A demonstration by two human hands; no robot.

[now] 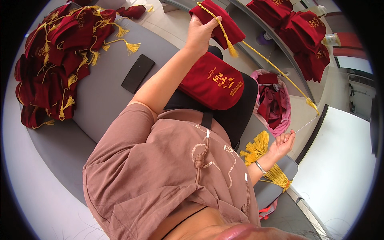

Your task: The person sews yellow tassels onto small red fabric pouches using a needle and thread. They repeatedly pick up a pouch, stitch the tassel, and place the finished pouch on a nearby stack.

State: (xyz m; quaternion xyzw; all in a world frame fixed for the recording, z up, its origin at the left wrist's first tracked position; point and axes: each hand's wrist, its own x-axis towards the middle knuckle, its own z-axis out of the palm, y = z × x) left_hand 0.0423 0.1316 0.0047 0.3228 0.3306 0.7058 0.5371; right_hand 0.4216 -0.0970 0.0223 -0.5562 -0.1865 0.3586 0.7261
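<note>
My left hand (203,33) grips the upper edge of a dark red velvet drawstring bag (228,21), holding it out in front of me. A yellow twisted cord (270,66) runs from the bag's corner and ends in a tassel (312,103). In the fingers of my right hand (282,144) is a thin needle or wire (306,123), which reaches to the tassel's tip. The cord looks taut. Another length of cord with a tassel (231,49) hangs across the bag. On my lap lies a second red bag (216,81) with gold printing.
A pile of red bags with yellow cords (60,60) lies on the grey sofa (99,99), near a black phone (138,73). Below my right wrist is a bundle of yellow tasselled cords (276,174). A pink sack (288,105) holds red cloth. More red bags (303,33) lie on the table.
</note>
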